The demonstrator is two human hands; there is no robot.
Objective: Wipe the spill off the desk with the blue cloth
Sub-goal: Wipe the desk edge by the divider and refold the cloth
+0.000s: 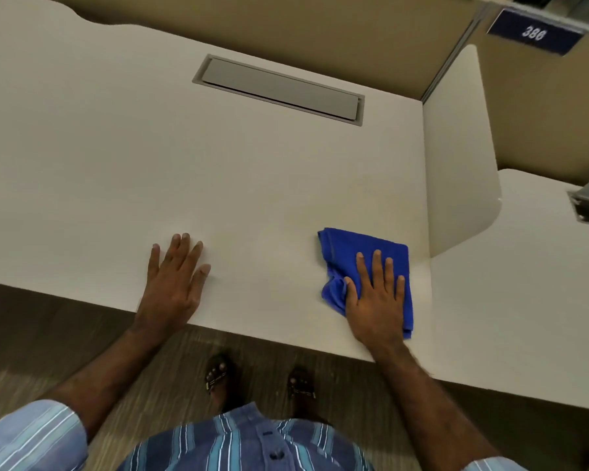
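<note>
Directly under flat right hand [376, 297], blue cloth [354, 253]; left hand [174, 283] apart.

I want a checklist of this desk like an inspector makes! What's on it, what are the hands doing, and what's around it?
Surface: white desk, no spill visible in this view.
Job's things: blue cloth, folded, lying flat near the front edge on the right.
Clutter: nothing seen.
Hands: right hand presses flat on the cloth, fingers straight; left hand rests flat on the bare desk, apart from the cloth.
Cables: nothing seen; grey cable hatch at the back is closed.
Surroundings: white divider panel on the right, blue number sign above it, neighbouring desk beyond.
</note>
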